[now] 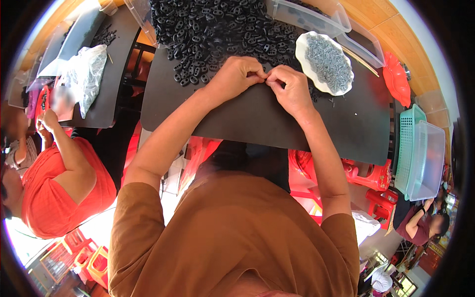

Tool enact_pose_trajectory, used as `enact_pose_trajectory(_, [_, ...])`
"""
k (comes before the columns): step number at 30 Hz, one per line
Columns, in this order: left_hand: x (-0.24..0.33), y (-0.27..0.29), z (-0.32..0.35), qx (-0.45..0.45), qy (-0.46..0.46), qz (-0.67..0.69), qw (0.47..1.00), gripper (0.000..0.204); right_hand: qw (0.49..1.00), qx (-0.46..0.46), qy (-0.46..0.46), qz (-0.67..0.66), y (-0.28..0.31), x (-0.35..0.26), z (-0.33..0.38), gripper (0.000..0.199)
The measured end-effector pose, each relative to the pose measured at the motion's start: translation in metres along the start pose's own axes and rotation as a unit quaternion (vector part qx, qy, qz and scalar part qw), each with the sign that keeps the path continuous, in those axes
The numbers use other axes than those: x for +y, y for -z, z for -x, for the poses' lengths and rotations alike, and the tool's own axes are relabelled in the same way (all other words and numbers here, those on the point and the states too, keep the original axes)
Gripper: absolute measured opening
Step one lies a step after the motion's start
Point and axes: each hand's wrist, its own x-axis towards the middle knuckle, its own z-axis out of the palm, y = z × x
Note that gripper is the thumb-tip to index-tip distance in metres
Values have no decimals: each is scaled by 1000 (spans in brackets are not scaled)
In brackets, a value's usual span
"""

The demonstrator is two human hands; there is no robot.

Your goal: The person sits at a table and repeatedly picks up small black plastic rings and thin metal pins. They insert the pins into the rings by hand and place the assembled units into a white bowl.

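Observation:
My left hand [241, 76] and my right hand [293, 91] meet fingertip to fingertip over the dark table [237, 116]. Each pinches with thumb and forefinger; whatever is between them is too small and covered to name. Just beyond my left hand spreads a large heap of small black plastic pieces [208, 37], many oval with two holes. To the right of my right hand, a white scalloped dish [300, 49] holds many thin, short grey metal pieces [327, 63], which look like small springs.
Clear plastic bins [316, 15] stand along the far side, beside a pair of wooden sticks [360, 60]. A red dish [396, 79] and a green basket [406, 148] are at the right. At left, a person in red [69, 183] sits by another table with a plastic bag [89, 74].

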Motion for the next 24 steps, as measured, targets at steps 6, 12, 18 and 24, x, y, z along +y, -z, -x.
enact_pose_trajectory(6, [7,-1,1,17,38,23,999,10,994,-28,-95,-42,21,-10,-4,8])
enact_pose_trajectory(12, [3,2,4,10,23,19,999,11,976,20,-150,-159,90,30,-89,17])
enact_pose_trajectory(18, [6,-1,1,1,5,8,1000,10,973,198,-57,-100,128,68,-135,32])
enact_pose_trajectory(24, [5,-2,5,6,-23,-26,999,10,981,115,-138,73,126,53,-56,19])
